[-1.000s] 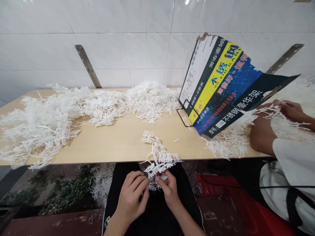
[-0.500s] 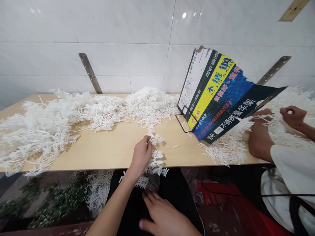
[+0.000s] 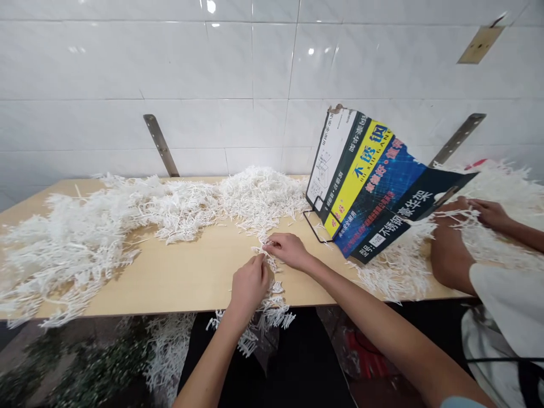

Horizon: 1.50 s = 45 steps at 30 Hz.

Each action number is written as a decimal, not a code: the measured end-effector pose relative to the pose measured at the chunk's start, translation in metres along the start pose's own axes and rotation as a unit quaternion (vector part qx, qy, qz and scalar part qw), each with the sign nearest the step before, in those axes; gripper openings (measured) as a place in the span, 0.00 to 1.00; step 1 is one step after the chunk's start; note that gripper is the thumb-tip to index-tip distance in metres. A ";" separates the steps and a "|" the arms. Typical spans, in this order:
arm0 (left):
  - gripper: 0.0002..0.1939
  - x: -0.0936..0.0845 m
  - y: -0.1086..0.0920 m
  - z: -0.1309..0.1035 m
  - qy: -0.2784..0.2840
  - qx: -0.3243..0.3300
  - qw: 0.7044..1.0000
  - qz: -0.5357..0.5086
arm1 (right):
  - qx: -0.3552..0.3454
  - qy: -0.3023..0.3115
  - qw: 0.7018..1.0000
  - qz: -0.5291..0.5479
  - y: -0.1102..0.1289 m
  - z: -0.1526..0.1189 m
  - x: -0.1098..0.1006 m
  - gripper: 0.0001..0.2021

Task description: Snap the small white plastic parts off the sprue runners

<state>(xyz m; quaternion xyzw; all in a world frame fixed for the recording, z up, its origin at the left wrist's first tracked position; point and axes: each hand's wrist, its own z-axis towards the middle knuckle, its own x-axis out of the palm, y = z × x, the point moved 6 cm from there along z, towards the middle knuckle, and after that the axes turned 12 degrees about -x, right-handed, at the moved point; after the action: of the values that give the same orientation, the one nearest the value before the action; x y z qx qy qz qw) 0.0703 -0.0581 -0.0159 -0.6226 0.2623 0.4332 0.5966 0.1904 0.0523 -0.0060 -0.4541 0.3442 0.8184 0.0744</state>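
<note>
My left hand [image 3: 250, 283] is closed around a white branched plastic sprig [image 3: 269, 262] near the front of the wooden board. Just above it, my right hand [image 3: 288, 249] pinches the upper end of the same stringy white piece. The two hands almost touch, and the fingertips partly hide what they grip. From the left hand a chain of white sprigs [image 3: 278, 316] trails over the board's front edge onto my dark-clad lap. Straight ahead lies a heap of small white plastic pieces [image 3: 261, 195], its tip reaching toward my fingers.
A larger tangle of white sprigs [image 3: 80, 238] covers the board's [image 3: 178, 277] left side. To the right, a printed cardboard sheet [image 3: 369, 187] leans in a black wire stand [image 3: 317, 226]. Beyond it, a co-worker's hands [image 3: 488, 214] are among more white pieces. Green foliage [image 3: 106, 351] lies below.
My right hand has risen from my lap to the board and now pinches the sprig beside my left hand. The left hand stays near the same spot. The view has tilted up slightly.
</note>
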 end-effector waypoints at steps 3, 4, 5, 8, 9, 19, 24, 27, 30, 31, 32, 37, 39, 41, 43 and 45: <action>0.21 -0.010 0.007 0.005 0.027 -0.036 0.997 -0.064 | 0.002 -0.027 0.998 0.058 -0.011 -0.004 0.004 0.22; 0.23 -0.015 0.010 0.009 0.016 -0.056 0.996 -0.072 | -0.001 -0.032 0.996 0.081 -0.013 -0.006 0.004 0.24; 0.24 -0.022 0.011 0.014 -0.011 -0.070 0.995 -0.073 | -0.005 -0.035 0.994 0.103 -0.014 -0.007 0.003 0.25; 0.24 -0.033 0.004 0.032 -0.088 -0.045 0.991 -0.095 | -0.004 -0.034 0.987 0.158 -0.017 -0.009 0.003 0.23; 0.24 -0.029 0.000 0.040 -0.072 -0.028 0.990 -0.118 | -0.001 -0.031 0.985 0.171 -0.018 -0.009 0.003 0.22; 0.13 0.002 0.002 0.055 0.066 0.004 0.963 -0.261 | 0.030 -0.037 0.972 0.230 -0.019 -0.011 0.005 0.22; 0.13 0.005 0.000 0.058 0.024 0.010 0.985 -0.172 | 0.083 -0.099 0.971 0.203 -0.017 -0.011 -0.002 0.24; 0.17 0.007 -0.005 0.059 0.039 0.025 0.988 -0.147 | 0.119 -0.158 0.961 0.192 -0.026 -0.012 -0.007 0.25; 0.19 0.006 -0.004 0.056 0.062 0.009 0.985 -0.159 | 0.196 -0.259 0.917 0.230 -0.047 -0.015 -0.014 0.27; 0.20 0.004 -0.002 0.055 0.064 0.001 0.984 -0.164 | 0.217 -0.289 0.902 0.235 -0.054 -0.016 -0.016 0.27; 0.20 0.003 -0.001 0.054 0.063 -0.006 0.983 -0.170 | 0.224 -0.302 0.898 0.227 -0.057 -0.016 -0.018 0.27; 0.20 0.003 0.002 0.053 0.050 -0.001 0.977 -0.208 | 0.097 -0.224 0.962 0.124 -0.037 -0.004 -0.022 0.14; 0.16 0.002 0.004 0.055 0.033 -0.003 0.974 -0.225 | 0.055 -0.217 0.967 0.119 -0.026 -0.005 -0.023 0.17; 0.11 0.001 0.005 0.056 0.016 -0.010 0.968 -0.251 | 0.022 -0.198 0.973 0.116 -0.017 -0.006 -0.023 0.18; 0.15 0.000 0.007 0.056 0.005 -0.014 0.961 -0.276 | 0.007 -0.161 0.982 0.104 -0.012 -0.006 -0.019 0.18; 0.19 0.000 0.008 0.056 -0.001 -0.015 0.957 -0.289 | 0.012 -0.114 0.990 0.087 -0.011 -0.006 -0.013 0.18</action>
<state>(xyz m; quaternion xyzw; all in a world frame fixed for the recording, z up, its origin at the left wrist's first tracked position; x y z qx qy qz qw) 0.0506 -0.0050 -0.0149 -0.6799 0.0640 0.2467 0.6876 0.2065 0.0590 -0.0034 -0.3254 0.3815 0.8639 0.0475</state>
